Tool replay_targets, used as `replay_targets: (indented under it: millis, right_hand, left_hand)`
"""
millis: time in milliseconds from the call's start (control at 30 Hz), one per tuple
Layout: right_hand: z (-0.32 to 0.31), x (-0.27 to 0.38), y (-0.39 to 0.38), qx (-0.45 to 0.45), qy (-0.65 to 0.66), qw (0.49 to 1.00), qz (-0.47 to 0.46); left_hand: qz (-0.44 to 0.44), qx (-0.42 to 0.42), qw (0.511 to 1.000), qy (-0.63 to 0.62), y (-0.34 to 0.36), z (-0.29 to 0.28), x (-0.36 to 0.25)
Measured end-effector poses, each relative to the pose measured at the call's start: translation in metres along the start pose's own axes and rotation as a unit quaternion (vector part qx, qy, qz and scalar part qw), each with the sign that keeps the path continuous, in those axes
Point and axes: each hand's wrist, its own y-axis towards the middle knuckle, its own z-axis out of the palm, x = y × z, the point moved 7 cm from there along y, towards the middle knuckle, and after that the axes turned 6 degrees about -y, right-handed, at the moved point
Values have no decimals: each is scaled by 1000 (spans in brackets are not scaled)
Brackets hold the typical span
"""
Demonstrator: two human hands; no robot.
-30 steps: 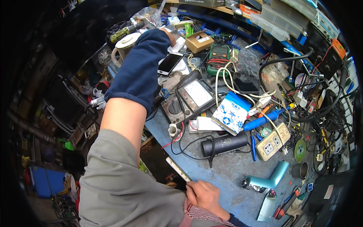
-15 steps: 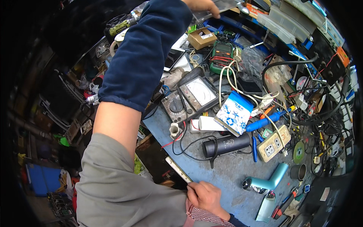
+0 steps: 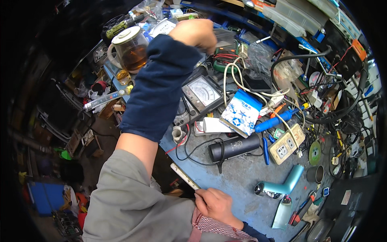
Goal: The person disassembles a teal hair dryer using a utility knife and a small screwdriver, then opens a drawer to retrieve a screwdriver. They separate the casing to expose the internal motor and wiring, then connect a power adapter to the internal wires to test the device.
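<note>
Left hand (image 3: pixel 196 34) now nearer the green multimeter (image 3: pixel 221 66)

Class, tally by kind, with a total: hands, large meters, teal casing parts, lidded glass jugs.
Hands: 2 (left hand, right hand)
Large meters: 2 (dial meter, green meter)
Teal casing parts: 2 (bent body, curved shell)
Lidded glass jug: 1
Total: 7

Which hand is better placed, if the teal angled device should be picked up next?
Probably the right hand: it is much closer to the teal angled device. The left hand is stretched toward the far side of the table, beyond the analog meter.
</note>
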Motion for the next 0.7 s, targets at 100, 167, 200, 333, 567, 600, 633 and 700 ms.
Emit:
replay_targets:
  millis: [100, 167, 200, 333, 567, 600, 633, 700]
  right_hand:
    - [1, -1, -3, 15, -12, 1000, 2]
    - [3, -2, -5, 23, -17, 1000, 5]
    - [4, -2, -6, 23, -17, 1000, 7]
    - [5, -2, -6, 36, -26, 999, 2]
    - [7, -3, -7, 25, -21, 999, 0]
    - [6, -2, -5, 24, -18, 1000, -6]
    - [6, -1, -4, 24, -15, 1000, -12]
    - [5, -3, -4, 17, -20, 1000, -14]
  left_hand:
    - [12, -20, 999, -36, -29, 6, 23]
    - [6, 24, 998, -64, -44, 11, 21]
    - [10, 43, 996, -82, -47, 16, 22]
    - [-4, 7, 999, -38, -54, 35, 34]
    - [17, 55, 995, -78, -61, 69, 9]
    - [20, 39, 996, -77, -62, 70, 9]
    - [30, 17, 995, -97, -63, 81, 11]
    - [66, -9, 988, -137, -79, 89, -18]
